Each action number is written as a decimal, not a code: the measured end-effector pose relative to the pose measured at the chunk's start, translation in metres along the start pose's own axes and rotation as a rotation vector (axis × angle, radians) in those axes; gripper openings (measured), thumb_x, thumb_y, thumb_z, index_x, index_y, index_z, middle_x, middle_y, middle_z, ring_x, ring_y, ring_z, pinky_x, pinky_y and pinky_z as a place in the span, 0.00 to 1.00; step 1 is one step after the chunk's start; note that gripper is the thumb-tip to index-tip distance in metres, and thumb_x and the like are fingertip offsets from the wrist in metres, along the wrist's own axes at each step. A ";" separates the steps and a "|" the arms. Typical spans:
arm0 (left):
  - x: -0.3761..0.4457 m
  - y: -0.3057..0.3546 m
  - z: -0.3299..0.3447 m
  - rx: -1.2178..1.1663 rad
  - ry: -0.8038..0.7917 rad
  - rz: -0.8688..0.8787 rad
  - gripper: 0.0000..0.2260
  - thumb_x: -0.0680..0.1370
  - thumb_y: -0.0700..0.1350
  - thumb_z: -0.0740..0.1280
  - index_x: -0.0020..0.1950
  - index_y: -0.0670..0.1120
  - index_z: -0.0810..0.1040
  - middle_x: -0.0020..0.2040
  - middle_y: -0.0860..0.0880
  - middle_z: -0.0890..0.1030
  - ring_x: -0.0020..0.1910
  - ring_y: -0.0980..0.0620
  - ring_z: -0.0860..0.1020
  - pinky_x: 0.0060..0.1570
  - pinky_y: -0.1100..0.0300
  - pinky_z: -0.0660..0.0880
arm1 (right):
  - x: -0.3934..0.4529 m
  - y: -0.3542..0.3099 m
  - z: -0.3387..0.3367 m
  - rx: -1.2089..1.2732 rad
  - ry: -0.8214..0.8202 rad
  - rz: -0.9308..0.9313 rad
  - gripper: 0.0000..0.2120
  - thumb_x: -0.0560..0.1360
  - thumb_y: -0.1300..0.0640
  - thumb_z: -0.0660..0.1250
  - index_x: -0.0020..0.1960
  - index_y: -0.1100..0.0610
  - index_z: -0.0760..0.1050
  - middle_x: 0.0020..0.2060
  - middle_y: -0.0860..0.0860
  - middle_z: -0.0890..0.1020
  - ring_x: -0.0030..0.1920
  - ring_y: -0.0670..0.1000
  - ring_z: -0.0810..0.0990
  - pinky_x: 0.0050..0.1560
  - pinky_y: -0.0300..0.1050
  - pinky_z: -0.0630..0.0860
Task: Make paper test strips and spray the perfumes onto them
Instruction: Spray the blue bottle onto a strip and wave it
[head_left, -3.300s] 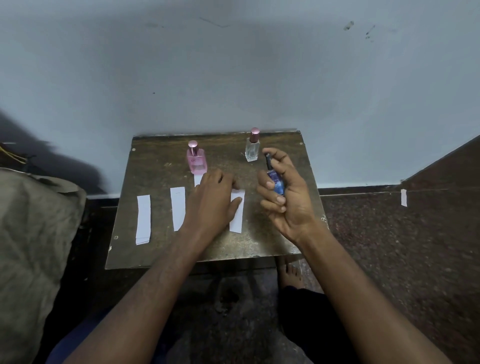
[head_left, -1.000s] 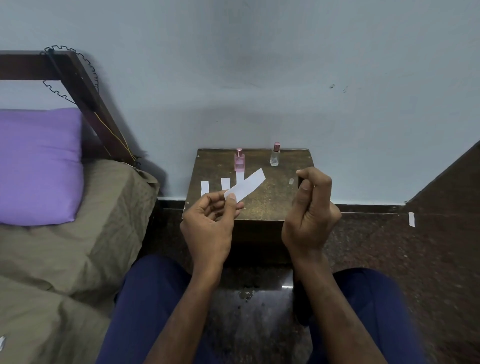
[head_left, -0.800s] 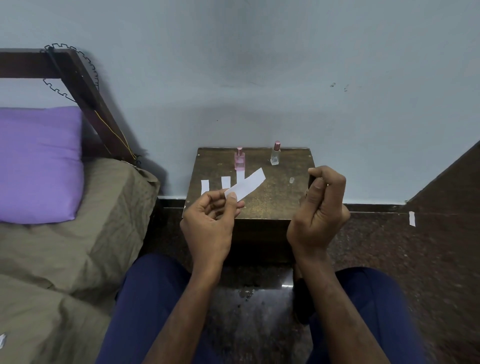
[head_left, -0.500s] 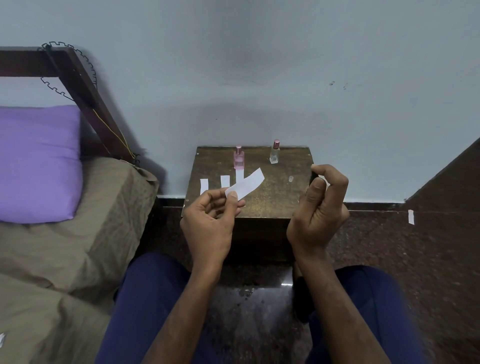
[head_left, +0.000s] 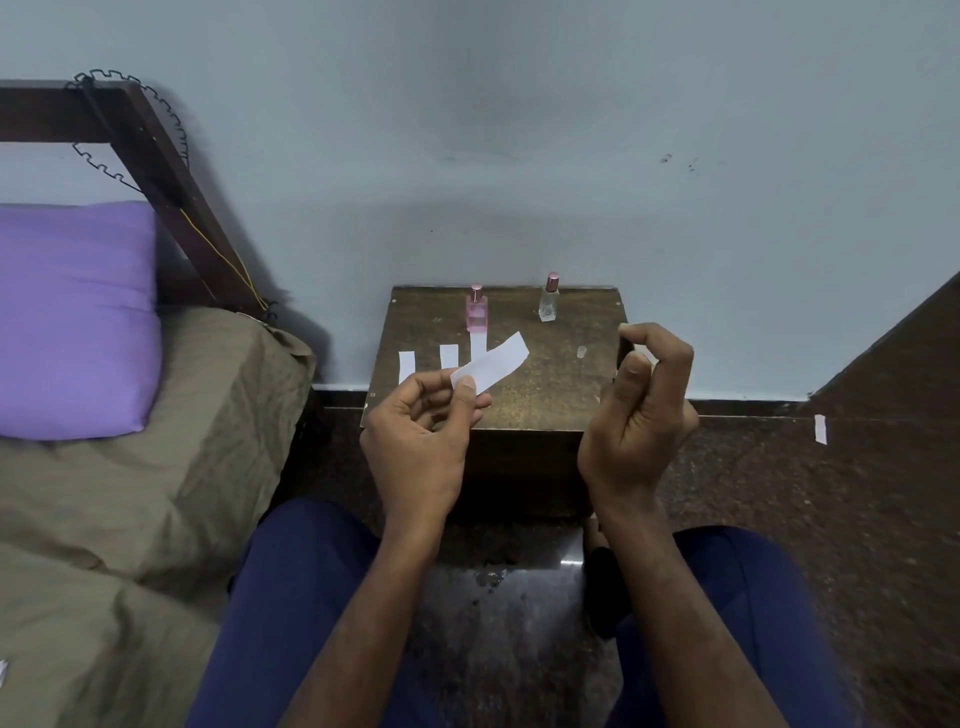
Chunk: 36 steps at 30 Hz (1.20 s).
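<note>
My left hand (head_left: 421, 441) pinches one end of a white paper strip (head_left: 493, 364) and holds it slanted up above the small brown table (head_left: 545, 395). My right hand (head_left: 639, 410) is raised to the right of the strip, fingers curled around a small perfume bottle (head_left: 625, 347). Only the bottle's dark top shows, pointing towards the strip. A pink perfume bottle (head_left: 477, 314) and a clear perfume bottle (head_left: 549, 299) stand at the table's back edge. Three more strips (head_left: 406, 365) lie on the table's left half, partly hidden by my hand and the held strip.
A small clear cap (head_left: 582, 352) lies on the table's right side. A bed with an olive sheet (head_left: 156, 441) and a purple pillow (head_left: 72, 317) is on the left. One loose strip (head_left: 820, 429) lies on the dark floor at the right. The wall is right behind the table.
I have leaned back from the table and lifted one strip off it in my left hand. Over the last second my right hand drifted slightly right with the bottle; the strip stayed put.
</note>
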<state>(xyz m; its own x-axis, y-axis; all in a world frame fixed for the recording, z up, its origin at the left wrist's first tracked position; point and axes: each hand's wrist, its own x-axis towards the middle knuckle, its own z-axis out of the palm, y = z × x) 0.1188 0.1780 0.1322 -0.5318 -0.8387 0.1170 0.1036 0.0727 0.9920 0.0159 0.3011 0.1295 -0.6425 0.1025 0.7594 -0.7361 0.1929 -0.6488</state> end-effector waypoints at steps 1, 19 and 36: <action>0.001 -0.001 0.000 0.004 0.001 0.003 0.05 0.80 0.43 0.76 0.53 0.42 0.86 0.44 0.47 0.89 0.45 0.50 0.90 0.45 0.60 0.85 | 0.000 0.001 -0.001 0.001 -0.013 0.017 0.12 0.88 0.48 0.54 0.62 0.53 0.72 0.37 0.55 0.80 0.28 0.49 0.74 0.33 0.36 0.67; 0.106 -0.077 -0.011 0.229 -0.322 -0.254 0.09 0.76 0.43 0.78 0.55 0.43 0.86 0.39 0.49 0.88 0.37 0.58 0.87 0.42 0.64 0.85 | -0.005 0.083 0.020 0.189 -0.592 0.511 0.10 0.86 0.59 0.62 0.61 0.57 0.61 0.45 0.55 0.87 0.32 0.55 0.86 0.35 0.53 0.84; 0.149 -0.104 -0.014 0.042 -0.482 -0.307 0.03 0.76 0.44 0.78 0.47 0.46 0.87 0.39 0.51 0.87 0.35 0.59 0.85 0.38 0.67 0.83 | 0.017 0.171 0.097 -0.115 -0.563 0.500 0.08 0.78 0.54 0.76 0.58 0.52 0.85 0.45 0.42 0.87 0.45 0.38 0.86 0.45 0.33 0.81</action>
<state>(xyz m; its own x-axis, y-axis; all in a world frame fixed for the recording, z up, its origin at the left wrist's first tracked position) 0.0401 0.0379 0.0456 -0.8567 -0.4844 -0.1775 -0.1441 -0.1056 0.9839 -0.1409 0.2410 0.0267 -0.9280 -0.3026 0.2173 -0.3219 0.3577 -0.8766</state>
